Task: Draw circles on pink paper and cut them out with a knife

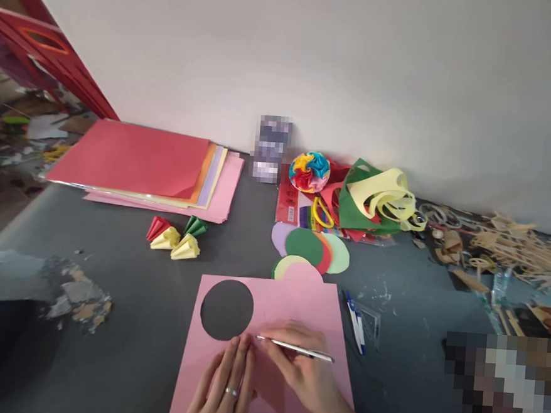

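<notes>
A pink sheet of paper (288,302) lies in front of me. At its upper left is a round hole through which the dark table shows. My left hand (225,382) rests flat on the sheet, fingers stretched out, a ring on one, fingertips just below the hole. A slim white pen (301,349) is pinched in my right hand (302,365), its tip on or just above the paper right of the left fingertips. Behind the sheet lie cut paper circles (305,246) in several colours, a pink one nearest.
Coloured paper sheets (141,159) are stacked back left, with small folded paper cones (164,238) before them. A multicoloured paper ball (310,171) and green paper offcuts (351,205) lie at the back. Pens (356,325) and a set square (371,325) sit right, near wood scraps (513,248).
</notes>
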`<action>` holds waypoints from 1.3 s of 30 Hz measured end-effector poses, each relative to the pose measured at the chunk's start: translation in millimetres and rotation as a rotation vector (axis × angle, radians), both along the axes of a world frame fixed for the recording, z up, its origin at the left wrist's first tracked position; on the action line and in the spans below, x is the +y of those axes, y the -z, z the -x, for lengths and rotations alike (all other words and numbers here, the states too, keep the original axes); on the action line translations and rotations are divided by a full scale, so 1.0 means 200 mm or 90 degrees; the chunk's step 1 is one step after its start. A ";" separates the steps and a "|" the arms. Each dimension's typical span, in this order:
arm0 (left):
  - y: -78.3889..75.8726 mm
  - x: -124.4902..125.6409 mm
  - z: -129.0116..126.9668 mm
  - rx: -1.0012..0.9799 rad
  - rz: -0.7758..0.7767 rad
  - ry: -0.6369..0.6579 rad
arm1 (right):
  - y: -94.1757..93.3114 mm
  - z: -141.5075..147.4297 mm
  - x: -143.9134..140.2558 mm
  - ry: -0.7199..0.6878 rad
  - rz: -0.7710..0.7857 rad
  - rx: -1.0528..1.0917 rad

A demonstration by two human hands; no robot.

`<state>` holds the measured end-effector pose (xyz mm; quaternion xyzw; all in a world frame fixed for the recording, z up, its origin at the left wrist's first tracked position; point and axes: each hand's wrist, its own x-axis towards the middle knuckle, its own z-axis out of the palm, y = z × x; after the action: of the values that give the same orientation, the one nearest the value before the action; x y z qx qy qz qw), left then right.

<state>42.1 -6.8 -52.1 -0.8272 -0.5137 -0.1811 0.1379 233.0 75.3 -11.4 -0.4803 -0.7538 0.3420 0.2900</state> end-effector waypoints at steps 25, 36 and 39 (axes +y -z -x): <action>-0.01 0.02 0.06 -0.014 0.041 0.035 | 0.02 -0.03 -0.09 0.058 -0.049 0.027; 0.00 -0.01 0.03 0.001 0.056 0.012 | 0.03 -0.02 -0.23 0.131 -0.032 0.007; 0.00 -0.02 0.02 0.017 0.038 0.029 | 0.04 -0.02 -0.24 0.138 -0.051 0.015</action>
<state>37.4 -9.8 -53.1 -0.8448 -0.4980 -0.1579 0.1162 236.8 26.5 -19.9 -0.5431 -0.7071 0.2838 0.3528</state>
